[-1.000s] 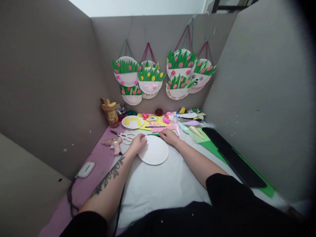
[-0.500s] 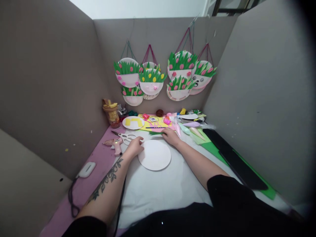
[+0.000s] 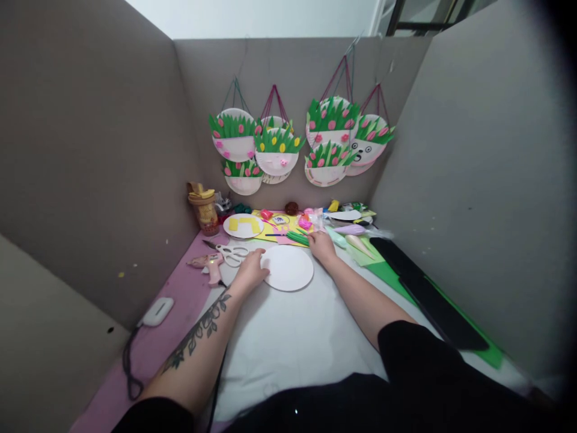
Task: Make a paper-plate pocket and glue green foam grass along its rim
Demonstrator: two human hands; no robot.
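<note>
One head-worn camera looks forward and down, from close above, at a cluttered table (image 3: pixel 288 337); no second view.

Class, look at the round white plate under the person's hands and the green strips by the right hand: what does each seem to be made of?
Round white plate: probably paper or card, matte, thin, flat rim. Green strips: likely craft foam or paper, flat, narrow, uniformly coloured; too small to tell which.

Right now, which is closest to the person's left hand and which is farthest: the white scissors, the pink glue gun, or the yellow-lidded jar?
From the left hand:
1. White scissors, just beyond the hand, slightly left.
2. Pink glue gun, farther left on the purple mat.
3. Yellow-lidded jar, far back-left by the wall.
The scissors and the glue gun are fairly close to call.
</note>
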